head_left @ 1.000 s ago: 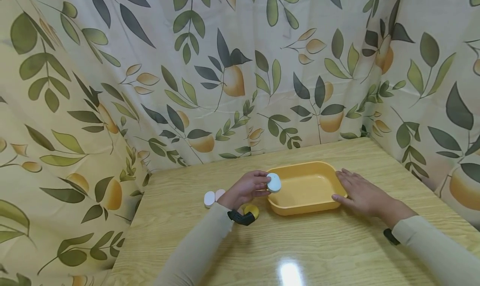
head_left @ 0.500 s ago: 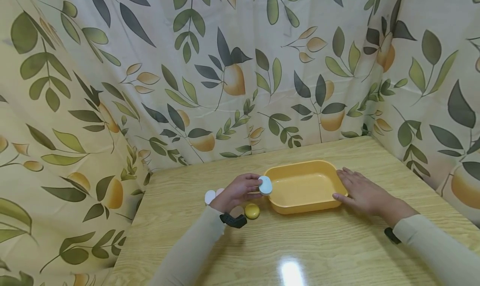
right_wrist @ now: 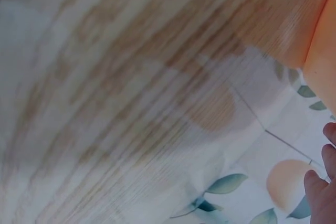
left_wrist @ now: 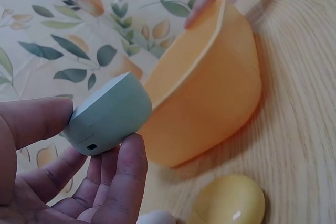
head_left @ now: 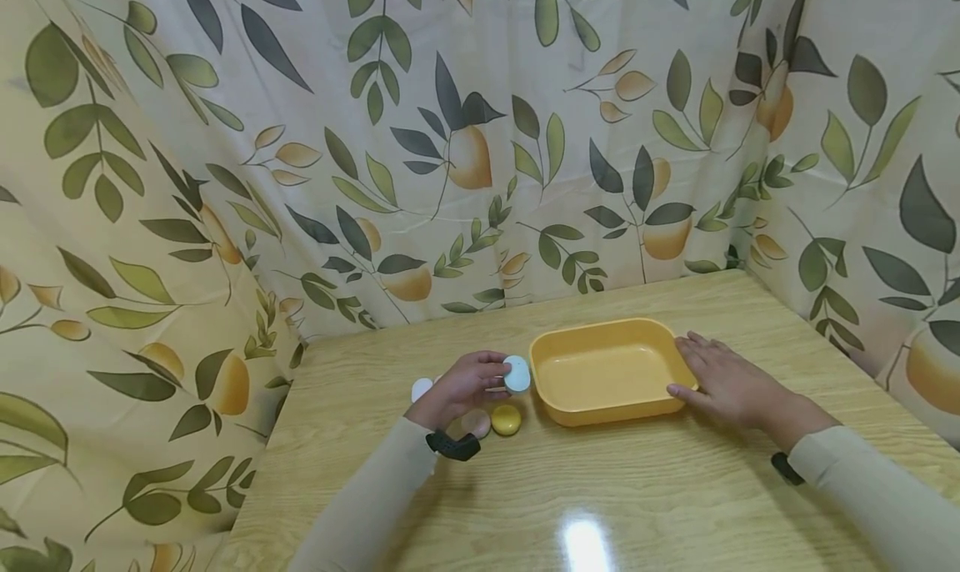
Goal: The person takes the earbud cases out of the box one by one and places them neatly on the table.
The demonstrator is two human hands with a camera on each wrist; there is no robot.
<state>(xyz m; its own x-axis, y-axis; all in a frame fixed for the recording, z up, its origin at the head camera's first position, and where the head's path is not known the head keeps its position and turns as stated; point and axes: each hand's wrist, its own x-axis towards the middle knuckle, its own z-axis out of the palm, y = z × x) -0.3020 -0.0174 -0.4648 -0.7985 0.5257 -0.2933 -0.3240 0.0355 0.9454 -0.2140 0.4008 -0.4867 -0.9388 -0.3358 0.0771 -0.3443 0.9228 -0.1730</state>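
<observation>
My left hand (head_left: 463, 382) pinches a pale mint-green rounded case (head_left: 517, 373) between thumb and fingertips. In the left wrist view the case (left_wrist: 107, 114) has a small dark port on its side and looks like an earbud case. It is held in the air just left of a yellow-orange plastic basin (head_left: 603, 376). My right hand (head_left: 723, 384) rests its extended fingers against the basin's right rim. Below my left hand, a yellow round case (head_left: 506, 420) and a beige-pink one (head_left: 476, 423) lie on the table. A white case (head_left: 421, 388) is partly hidden behind the left wrist.
The light wood-grain table (head_left: 637, 489) carries the basin and cases. A leaf-and-fruit patterned curtain (head_left: 465, 138) closes off the back and both sides. Black straps (head_left: 452, 445) sit on the wrists. The right wrist view is mostly blurred tabletop.
My left hand has drawn left with the mint-green case, from over the basin's left edge to beside it. The yellow and beige-pink cases have come into fuller view. My right hand stays put.
</observation>
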